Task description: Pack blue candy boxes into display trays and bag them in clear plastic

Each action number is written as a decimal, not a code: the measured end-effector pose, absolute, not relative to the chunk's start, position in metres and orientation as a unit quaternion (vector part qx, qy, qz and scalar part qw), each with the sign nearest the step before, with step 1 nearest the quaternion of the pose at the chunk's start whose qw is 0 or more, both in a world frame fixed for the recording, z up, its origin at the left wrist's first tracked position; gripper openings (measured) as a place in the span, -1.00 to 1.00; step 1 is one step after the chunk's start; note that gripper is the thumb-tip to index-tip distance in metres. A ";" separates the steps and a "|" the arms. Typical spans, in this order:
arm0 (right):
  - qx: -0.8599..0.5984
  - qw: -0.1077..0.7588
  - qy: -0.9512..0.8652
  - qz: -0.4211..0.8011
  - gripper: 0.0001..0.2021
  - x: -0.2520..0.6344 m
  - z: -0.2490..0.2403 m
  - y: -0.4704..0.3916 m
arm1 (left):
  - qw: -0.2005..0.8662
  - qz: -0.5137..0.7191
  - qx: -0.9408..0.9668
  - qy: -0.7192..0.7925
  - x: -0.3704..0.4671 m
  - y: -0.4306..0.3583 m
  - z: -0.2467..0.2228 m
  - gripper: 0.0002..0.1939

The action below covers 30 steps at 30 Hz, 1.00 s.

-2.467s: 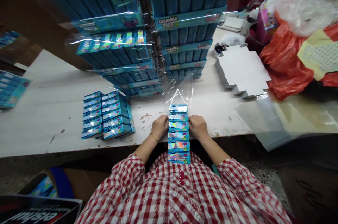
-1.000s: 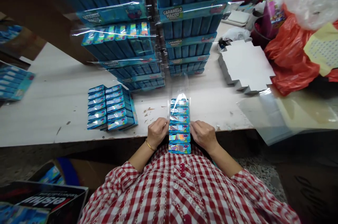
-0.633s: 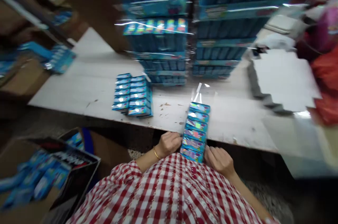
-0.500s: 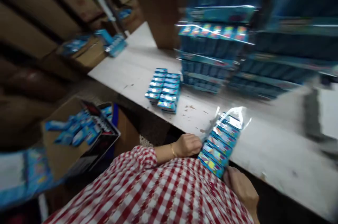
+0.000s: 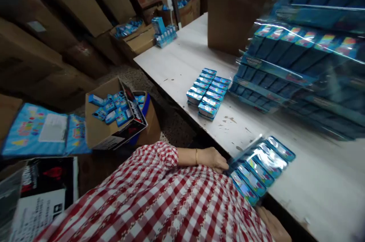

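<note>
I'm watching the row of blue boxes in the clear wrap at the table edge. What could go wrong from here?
1. The wrapped row of boxes overhangs the table edge and leans on the checked shirt; it could slide off. 2. The left hand grips only one end and the right hand sits low and half hidden, so the loose wrap may let boxes spill. 3. The view faces the open carton on the floor, not the hands.
</note>
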State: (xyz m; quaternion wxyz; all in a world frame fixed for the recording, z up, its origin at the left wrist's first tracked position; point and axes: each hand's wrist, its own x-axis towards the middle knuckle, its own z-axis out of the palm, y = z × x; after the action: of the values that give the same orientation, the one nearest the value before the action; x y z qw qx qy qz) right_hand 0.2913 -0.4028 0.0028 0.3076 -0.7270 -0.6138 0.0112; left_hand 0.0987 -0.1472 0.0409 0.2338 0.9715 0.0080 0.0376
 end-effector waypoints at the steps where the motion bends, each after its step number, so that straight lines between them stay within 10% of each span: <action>1: -0.712 0.314 -0.628 0.008 -0.33 0.285 0.005 -0.401 | 0.256 0.039 0.966 0.020 0.097 -0.149 0.039 -0.88; 7: -0.762 0.235 -0.599 -0.067 -0.74 0.259 0.030 -0.355 | 0.378 0.107 0.910 0.131 0.111 -0.155 0.032 -0.82; 30: -0.797 0.357 -0.486 0.045 -0.65 0.217 0.010 -0.301 | 0.218 0.149 0.904 0.335 0.137 -0.157 0.016 -0.84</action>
State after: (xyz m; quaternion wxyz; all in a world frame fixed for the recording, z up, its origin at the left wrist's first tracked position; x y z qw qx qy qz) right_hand 0.2166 -0.3006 0.0102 0.3570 -0.7965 -0.4858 0.0450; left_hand 0.1373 -0.1572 0.0158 0.2180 0.9045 0.3349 0.1491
